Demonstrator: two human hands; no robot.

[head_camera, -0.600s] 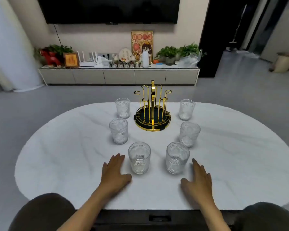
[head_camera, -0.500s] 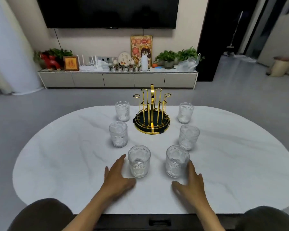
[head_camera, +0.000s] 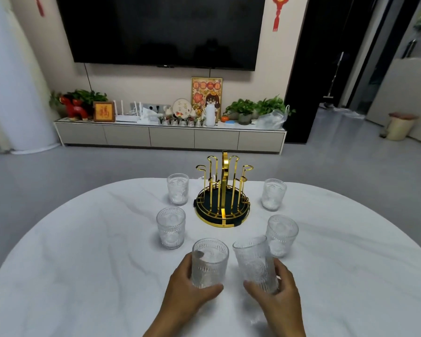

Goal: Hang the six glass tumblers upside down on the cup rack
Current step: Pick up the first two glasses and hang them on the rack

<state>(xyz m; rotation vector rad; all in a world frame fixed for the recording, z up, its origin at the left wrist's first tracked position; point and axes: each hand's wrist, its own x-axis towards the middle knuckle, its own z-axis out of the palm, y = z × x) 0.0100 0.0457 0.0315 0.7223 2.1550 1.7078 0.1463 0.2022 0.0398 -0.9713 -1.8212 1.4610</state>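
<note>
Left hand (head_camera: 188, 285): you have it wrapped around the lower wall of the near-left tumbler (head_camera: 210, 262), thumb in front, fingers behind; the glass stands upright, and whether its base has left the bench (head_camera: 83, 263) I cannot tell.
Right hand (head_camera: 276, 293): closed on the near-right tumbler (head_camera: 254, 263), which leans to the left, so it looks lifted or tipping.
Other tumblers: four stand upright and untouched on the bench, two left of the rack (head_camera: 171, 227) (head_camera: 178, 189), two right of it (head_camera: 281, 235) (head_camera: 274, 194).
Cup rack (head_camera: 222, 193): gold pegs on a dark round tray, toward the far edge at the bench's middle; every peg is bare, so none of the six is hung yet.
Handling: expect rigid, fairly heavy pressed glass, breakable if knocked against the metal pegs or its neighbour. The ribbed pattern should help your grip.
Where to hold: keep to the lower half of the wall, leaving the mouth free to pass over a peg once you turn the glass over.
Risk: two glasses close together may clink.
</note>
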